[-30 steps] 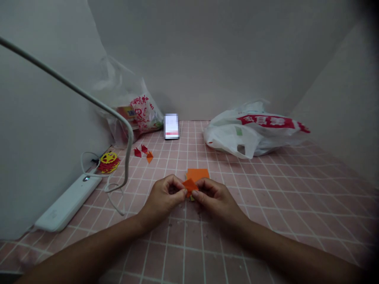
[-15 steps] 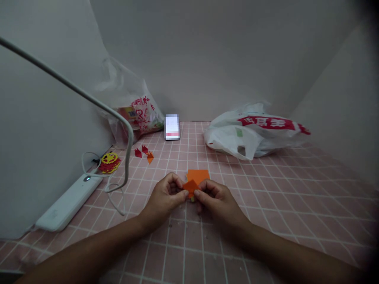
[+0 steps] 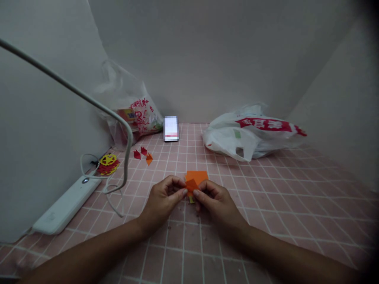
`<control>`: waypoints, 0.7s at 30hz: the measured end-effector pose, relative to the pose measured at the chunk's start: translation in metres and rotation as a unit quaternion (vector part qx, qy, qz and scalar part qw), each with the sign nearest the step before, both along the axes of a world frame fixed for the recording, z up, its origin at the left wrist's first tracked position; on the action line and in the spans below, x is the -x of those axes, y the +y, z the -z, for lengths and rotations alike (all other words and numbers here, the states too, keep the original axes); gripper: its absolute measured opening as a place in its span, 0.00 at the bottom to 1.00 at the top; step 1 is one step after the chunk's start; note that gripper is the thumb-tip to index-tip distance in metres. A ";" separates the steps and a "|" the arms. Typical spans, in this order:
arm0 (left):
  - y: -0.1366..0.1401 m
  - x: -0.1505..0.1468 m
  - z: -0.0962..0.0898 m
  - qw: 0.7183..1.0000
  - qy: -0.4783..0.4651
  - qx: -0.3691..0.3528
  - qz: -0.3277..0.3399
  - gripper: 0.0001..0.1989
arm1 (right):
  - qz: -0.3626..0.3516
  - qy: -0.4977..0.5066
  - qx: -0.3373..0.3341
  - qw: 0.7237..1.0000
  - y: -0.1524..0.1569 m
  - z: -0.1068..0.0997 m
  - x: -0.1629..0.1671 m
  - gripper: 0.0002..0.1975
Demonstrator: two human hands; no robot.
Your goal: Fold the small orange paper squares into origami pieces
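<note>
Between my two hands is a small folded piece of orange paper (image 3: 192,185), its pointed corner facing away from me. My left hand (image 3: 166,197) pinches its left edge between thumb and fingers. On the right edge, my right hand (image 3: 217,199) grips it the same way. Just behind lies a stack of square orange paper (image 3: 197,175) on the pink tiled surface; a bit of yellow shows under the folded piece. Farther left rest small folded paper shapes, two red (image 3: 140,152) and one orange (image 3: 149,159).
Left of my hands lie a white power strip (image 3: 66,205) with a looping cable and yellow and red cut-out shapes (image 3: 108,163). A lit phone (image 3: 171,128) stands at the back between a clear plastic bag (image 3: 139,114) and a white bag (image 3: 227,140). A grey rod (image 3: 74,87) crosses the left side.
The folded orange paper has tilted slightly between my fingers, and its point has shifted a little. Both hands keep their pinch. The whole view has moved slightly.
</note>
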State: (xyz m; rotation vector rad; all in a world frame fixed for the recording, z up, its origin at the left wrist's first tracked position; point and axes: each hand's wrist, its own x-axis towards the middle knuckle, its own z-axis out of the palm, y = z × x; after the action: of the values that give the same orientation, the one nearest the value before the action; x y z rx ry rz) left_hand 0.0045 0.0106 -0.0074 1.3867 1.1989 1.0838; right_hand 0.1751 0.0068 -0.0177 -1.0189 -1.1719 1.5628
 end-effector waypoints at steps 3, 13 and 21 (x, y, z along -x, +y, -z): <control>0.000 0.000 0.001 1.000 0.013 -0.001 -0.007 0.06 | 0.003 0.007 -0.016 1.000 0.000 0.001 0.000 0.13; 0.000 -0.002 -0.006 0.999 0.020 0.019 0.017 0.06 | -0.024 0.008 -0.003 1.000 0.002 0.002 0.000 0.12; 0.001 -0.003 -0.001 0.998 -0.020 0.047 0.026 0.07 | -0.031 0.018 -0.022 0.999 0.000 0.005 -0.002 0.12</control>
State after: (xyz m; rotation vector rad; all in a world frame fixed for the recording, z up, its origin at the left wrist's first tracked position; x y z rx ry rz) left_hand 0.0073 0.0121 -0.0065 1.3114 1.1650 1.0015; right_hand 0.1770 0.0071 -0.0231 -0.9295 -1.2174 1.5902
